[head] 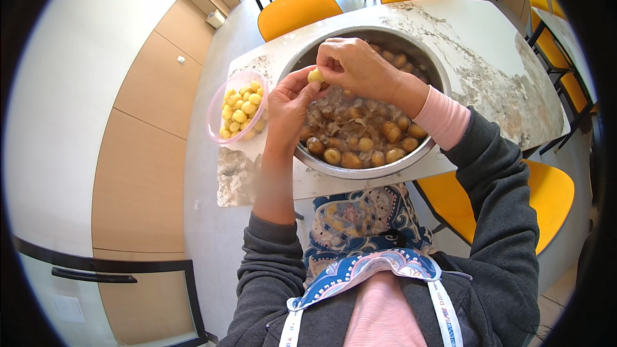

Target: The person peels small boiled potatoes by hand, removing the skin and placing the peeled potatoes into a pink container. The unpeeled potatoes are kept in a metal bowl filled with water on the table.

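A small, partly peeled potato is held over a large metal basin. My left hand grips it between thumb and fingers. My right hand has its fingertips pinched at the potato's right side; whether a strip of skin is between them is hidden. Below, the basin holds many unpeeled brown potatoes in water, with loose peels floating in the middle. To the left, a pink-rimmed plastic bowl contains peeled yellow potatoes.
Basin and bowl stand on a marble-patterned table, the bowl close to its left edge. Yellow chairs line the far side, and another yellow chair is at my right. A wood-panelled wall runs along the left.
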A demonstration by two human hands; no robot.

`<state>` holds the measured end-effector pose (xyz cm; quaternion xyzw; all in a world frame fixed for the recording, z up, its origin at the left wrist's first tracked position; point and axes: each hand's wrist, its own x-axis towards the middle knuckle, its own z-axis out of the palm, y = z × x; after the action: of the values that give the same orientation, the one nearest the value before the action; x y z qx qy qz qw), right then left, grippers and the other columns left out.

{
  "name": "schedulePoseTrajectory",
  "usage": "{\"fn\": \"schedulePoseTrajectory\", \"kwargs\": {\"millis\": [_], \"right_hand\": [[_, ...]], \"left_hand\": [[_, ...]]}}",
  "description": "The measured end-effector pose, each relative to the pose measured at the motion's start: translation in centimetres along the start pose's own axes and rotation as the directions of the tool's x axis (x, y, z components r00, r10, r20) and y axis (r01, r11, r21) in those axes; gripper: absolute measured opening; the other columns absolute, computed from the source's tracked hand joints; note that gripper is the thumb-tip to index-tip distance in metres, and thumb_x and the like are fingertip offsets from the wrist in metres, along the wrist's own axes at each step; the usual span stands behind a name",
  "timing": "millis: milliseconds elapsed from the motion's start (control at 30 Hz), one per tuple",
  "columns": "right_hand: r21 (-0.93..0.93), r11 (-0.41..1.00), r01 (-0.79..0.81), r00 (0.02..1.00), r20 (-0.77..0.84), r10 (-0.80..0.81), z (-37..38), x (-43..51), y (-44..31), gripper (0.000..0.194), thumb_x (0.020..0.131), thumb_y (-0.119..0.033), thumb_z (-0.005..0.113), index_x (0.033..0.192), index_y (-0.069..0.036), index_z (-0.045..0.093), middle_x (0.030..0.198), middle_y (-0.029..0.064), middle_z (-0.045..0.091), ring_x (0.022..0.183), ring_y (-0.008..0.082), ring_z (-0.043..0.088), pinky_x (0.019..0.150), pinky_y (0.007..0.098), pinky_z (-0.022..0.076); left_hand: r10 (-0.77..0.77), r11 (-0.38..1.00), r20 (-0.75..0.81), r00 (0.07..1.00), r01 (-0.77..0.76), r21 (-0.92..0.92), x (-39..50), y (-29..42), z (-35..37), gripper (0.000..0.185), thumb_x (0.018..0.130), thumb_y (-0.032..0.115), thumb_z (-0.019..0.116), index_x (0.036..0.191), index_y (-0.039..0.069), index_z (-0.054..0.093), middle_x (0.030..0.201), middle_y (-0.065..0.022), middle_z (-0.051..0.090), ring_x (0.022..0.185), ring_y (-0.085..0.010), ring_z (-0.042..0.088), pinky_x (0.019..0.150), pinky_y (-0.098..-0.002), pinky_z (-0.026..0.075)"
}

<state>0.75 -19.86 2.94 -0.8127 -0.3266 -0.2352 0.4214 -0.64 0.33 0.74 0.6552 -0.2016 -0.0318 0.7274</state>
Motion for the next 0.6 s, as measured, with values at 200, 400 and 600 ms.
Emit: {"fn": "schedulePoseTrajectory", "kwargs": {"millis": [200, 400, 600], "right_hand": [[-0.104, 0.993, -0.049, 0.994, -0.098, 0.038, 0.1, 0.1, 2.0, 0.014, 0.092, -0.014, 0.069, 0.090, 0.000, 0.067, 0.080, 0.0108, 0.070, 0.070, 0.0220, 0.066, 0.068, 0.0322, 0.0537], [0.141, 0.979, -0.145, 0.989, 0.010, 0.145, 0.7, -0.1, 1.4, 0.018, 0.090, -0.017, 0.071, 0.090, 0.001, 0.070, 0.075, 0.0105, 0.070, 0.068, 0.0196, 0.066, 0.066, 0.0331, 0.0530], [0.222, 0.933, -0.283, 0.959, 0.097, 0.267, 0.7, -0.1, -0.1, 0.023, 0.088, -0.023, 0.075, 0.085, 0.000, 0.072, 0.075, 0.0123, 0.071, 0.065, 0.0206, 0.066, 0.064, 0.0340, 0.0528]], "left_hand": [[0.055, 0.970, -0.012, 0.998, -0.056, -0.237, 0.1, 0.1, 0.2, 0.033, 0.100, 0.007, 0.065, 0.129, -0.005, 0.053, 0.127, -0.0182, 0.064, 0.112, -0.0281, 0.069, 0.101, -0.0387, 0.058], [-0.023, 0.954, -0.120, 0.992, -0.014, -0.299, 0.3, -0.2, -0.6, 0.026, 0.098, 0.005, 0.068, 0.120, -0.002, 0.054, 0.114, -0.0138, 0.067, 0.108, -0.0240, 0.069, 0.097, -0.0360, 0.060], [0.031, 0.996, -0.185, 0.982, -0.047, -0.079, 0.6, -0.7, -0.7, 0.029, 0.097, 0.010, 0.073, 0.119, -0.001, 0.059, 0.109, -0.0112, 0.070, 0.101, -0.0195, 0.071, 0.090, -0.0300, 0.060]]}}
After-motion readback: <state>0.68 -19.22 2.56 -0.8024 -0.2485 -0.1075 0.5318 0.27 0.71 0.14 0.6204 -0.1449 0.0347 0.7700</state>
